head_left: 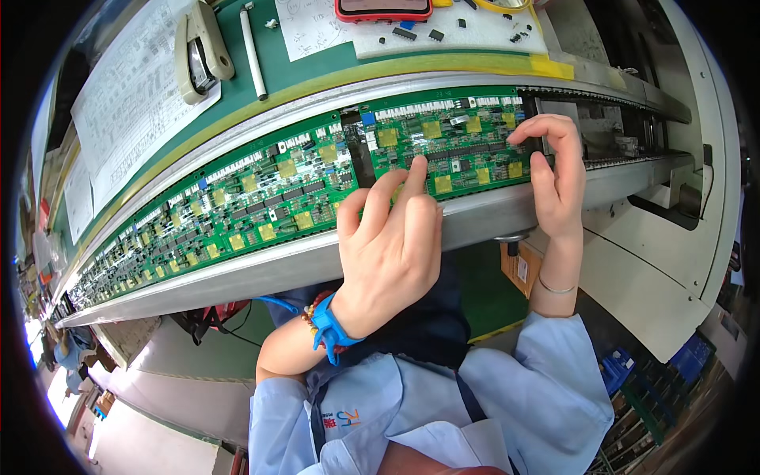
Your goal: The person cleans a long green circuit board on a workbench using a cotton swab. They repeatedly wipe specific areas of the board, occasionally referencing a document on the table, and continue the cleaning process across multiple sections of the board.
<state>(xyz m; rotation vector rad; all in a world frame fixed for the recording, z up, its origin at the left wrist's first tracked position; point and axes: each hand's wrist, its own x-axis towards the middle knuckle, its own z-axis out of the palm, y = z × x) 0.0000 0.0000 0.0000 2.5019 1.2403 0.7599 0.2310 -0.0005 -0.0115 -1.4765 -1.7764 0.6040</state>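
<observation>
Green circuit board [455,141] with yellow squares [431,130], dark chips [478,150]

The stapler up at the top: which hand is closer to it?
Left. The left hand is below and right of the stapler, over a green board; the right hand is farther right, at that board's right end.

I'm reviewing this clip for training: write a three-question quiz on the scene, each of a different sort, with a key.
1. True or false: a blue band is worn at the wrist of the left hand.
2. Which desk tool lies just left of the white stick?
3. Fill in: the curved right hand is at the ____ end of the green circuit board under the left index finger.

Key: 1. True. 2. The stapler. 3. Right.
</observation>
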